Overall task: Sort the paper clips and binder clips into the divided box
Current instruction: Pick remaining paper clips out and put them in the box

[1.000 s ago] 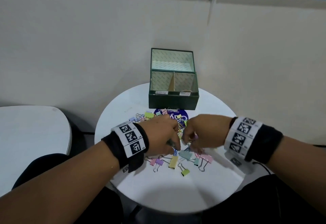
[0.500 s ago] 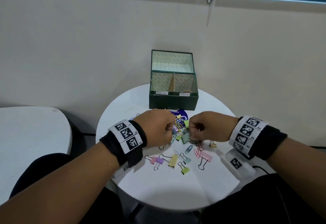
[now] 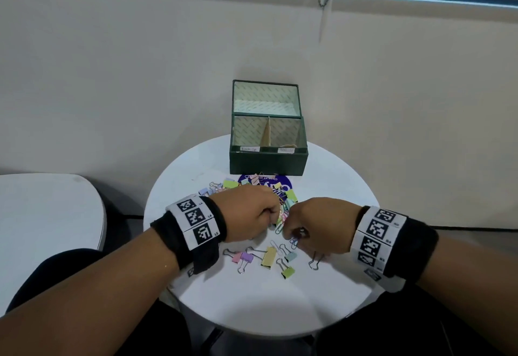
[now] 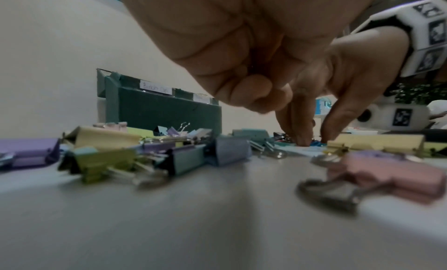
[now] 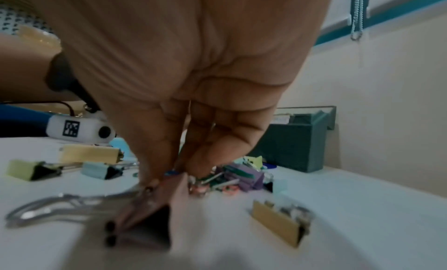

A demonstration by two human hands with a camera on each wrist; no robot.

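Left hand [image 3: 249, 217] curled, contents unclear, right hand [image 3: 319, 225] pinching blue paper clip [image 3: 293, 242], orientation unclear

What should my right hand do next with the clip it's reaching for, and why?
Probably close the pinch and lift. The right hand's fingertips are down on a blue paper clip beside the pile, and the green box with its two labelled compartments stands open behind it.
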